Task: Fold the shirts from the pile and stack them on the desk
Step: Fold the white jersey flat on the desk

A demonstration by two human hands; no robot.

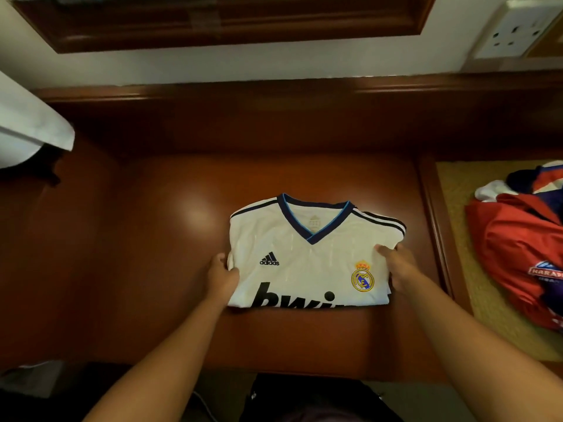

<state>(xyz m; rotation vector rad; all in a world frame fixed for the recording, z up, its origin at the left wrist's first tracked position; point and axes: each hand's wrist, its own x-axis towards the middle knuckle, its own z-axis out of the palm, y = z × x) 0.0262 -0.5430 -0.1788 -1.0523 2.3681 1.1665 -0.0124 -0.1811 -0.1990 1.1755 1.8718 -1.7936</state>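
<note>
A white football shirt (pixel 313 257) with a navy V-neck, black shoulder stripes, a crest and black lettering lies folded into a rectangle in the middle of the brown wooden desk (pixel 170 226). My left hand (pixel 221 277) grips its left edge, thumb on top and fingers underneath. My right hand (pixel 397 264) grips its right edge the same way. A pile of unfolded shirts (pixel 518 251), mostly red with white and purple, lies to the right on a tan surface beyond the desk's raised edge.
A white lampshade (pixel 30 123) overhangs the desk's far left corner. A dark framed mirror (pixel 231 22) hangs on the wall behind, with a white wall socket (pixel 515 28) at top right. A dark chair (pixel 304 397) stands below the desk's near edge.
</note>
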